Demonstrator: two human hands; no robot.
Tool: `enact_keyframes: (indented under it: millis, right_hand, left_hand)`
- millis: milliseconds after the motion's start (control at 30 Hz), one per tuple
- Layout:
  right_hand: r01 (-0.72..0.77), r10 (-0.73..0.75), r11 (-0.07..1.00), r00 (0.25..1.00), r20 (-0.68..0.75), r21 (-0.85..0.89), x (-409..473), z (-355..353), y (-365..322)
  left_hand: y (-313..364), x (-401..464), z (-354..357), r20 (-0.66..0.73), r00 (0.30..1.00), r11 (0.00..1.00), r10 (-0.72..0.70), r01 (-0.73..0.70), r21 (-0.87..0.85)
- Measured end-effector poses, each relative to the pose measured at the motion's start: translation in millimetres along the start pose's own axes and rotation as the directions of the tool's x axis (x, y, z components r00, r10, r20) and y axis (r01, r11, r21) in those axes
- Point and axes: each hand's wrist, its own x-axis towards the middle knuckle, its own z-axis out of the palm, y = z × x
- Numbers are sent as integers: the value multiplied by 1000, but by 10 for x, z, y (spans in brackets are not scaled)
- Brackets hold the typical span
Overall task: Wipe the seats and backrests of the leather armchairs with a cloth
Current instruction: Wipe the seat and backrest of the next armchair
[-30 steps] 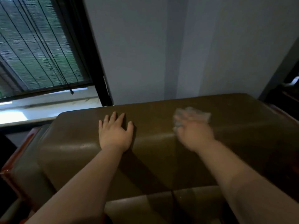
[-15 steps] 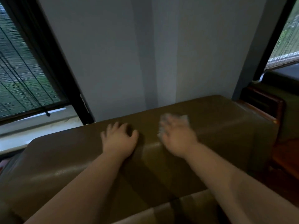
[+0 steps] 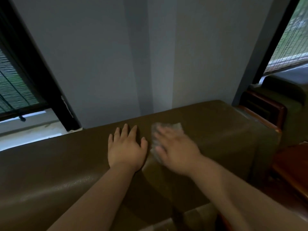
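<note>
Nearest, a seat cushion [image 3: 196,215] sits below the olive leather backrest [image 3: 58,164]. On the backrest's rounded top, the left hand [image 3: 125,150] lies flat, fingers straight and spread, holding nothing. Just right of it, the right hand [image 3: 175,150] presses a pale cloth [image 3: 176,126] flat against the leather with extended, blurred fingers; the cloth shows beyond the fingertips. Behind the backrest rises a grey wall [image 3: 103,55]. Right of the backrest stands a second armchair [image 3: 283,90].
</note>
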Motion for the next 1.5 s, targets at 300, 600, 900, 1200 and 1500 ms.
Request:
enact_keyframes:
  millis: [300,600,900,1200,1500]
  right_hand:
    - [-541,553,833,819,156,-113,431,-356,1283]
    - [-35,38,999,996,86,-29,174,-194,899]
    - [-281,282,959,957,64,-30,354,-274,1044]
    - [-561,565,824,811,151,-78,548,-532,1953]
    - [-145,146,989,987,66,-12,77,-338,1485]
  left_hand:
    - [39,34,0,15,1000,999,-1,0,38]
    - [504,225,-238,205,979,997,19,-2,-81]
    - [966,371,143,94,985,989,143,-139,-51]
    - [961,388,228,33,989,989,144,-144,-16]
    - [955,403,242,38,989,989,145,-145,9]
